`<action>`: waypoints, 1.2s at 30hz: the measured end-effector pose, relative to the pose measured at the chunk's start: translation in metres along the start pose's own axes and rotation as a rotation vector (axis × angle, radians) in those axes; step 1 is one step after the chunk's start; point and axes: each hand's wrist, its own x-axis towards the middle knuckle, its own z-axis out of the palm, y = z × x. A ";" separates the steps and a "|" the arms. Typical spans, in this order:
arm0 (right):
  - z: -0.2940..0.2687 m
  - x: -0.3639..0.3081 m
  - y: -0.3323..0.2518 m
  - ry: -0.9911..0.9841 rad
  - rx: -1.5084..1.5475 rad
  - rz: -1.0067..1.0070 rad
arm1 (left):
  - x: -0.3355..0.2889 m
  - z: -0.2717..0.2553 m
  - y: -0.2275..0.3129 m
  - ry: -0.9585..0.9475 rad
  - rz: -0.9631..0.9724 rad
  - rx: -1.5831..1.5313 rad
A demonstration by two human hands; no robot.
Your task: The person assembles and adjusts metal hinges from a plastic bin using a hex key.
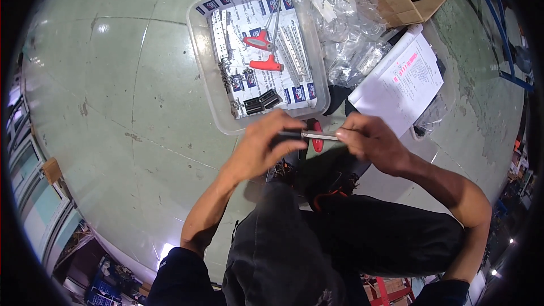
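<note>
In front of my knees I hold a slim piece with a dark end and a silver metal bar [322, 135]; its exact kind is unclear. My left hand [266, 143], slightly blurred, curls its thumb and fingers around the dark end. The thumb and fingers of my right hand [371, 143] pinch the far right tip of the silver part. Just behind the bar shows a red tool handle [318, 143], partly covered. Beyond my hands, a clear plastic bin [201, 68] contains two red T-handle hex keys [265, 63], perforated metal strips [293, 51], black hinge-like parts [262, 102] and small hardware.
Right of the bin lie clear plastic bags [340, 39], an open cardboard box [422, 8] and a printed paper sheet [399, 82] with pink marks. A blue metal frame [501, 39] stands at the far right. Green floor [124, 85] spreads to the left.
</note>
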 end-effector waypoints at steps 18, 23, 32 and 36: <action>0.046 0.110 0.043 0.152 -0.454 -0.408 | -0.067 -0.001 -0.017 0.141 -0.472 -0.149; 0.074 0.158 0.065 0.223 -0.590 -0.330 | -0.071 -0.013 -0.028 0.256 -0.598 -0.211; 0.073 0.157 0.069 -0.050 -0.595 -0.325 | -0.061 -0.028 -0.027 0.193 -0.647 -0.078; 0.051 0.127 0.043 -0.205 -0.060 -0.315 | -0.059 -0.027 -0.022 0.188 -0.633 -0.100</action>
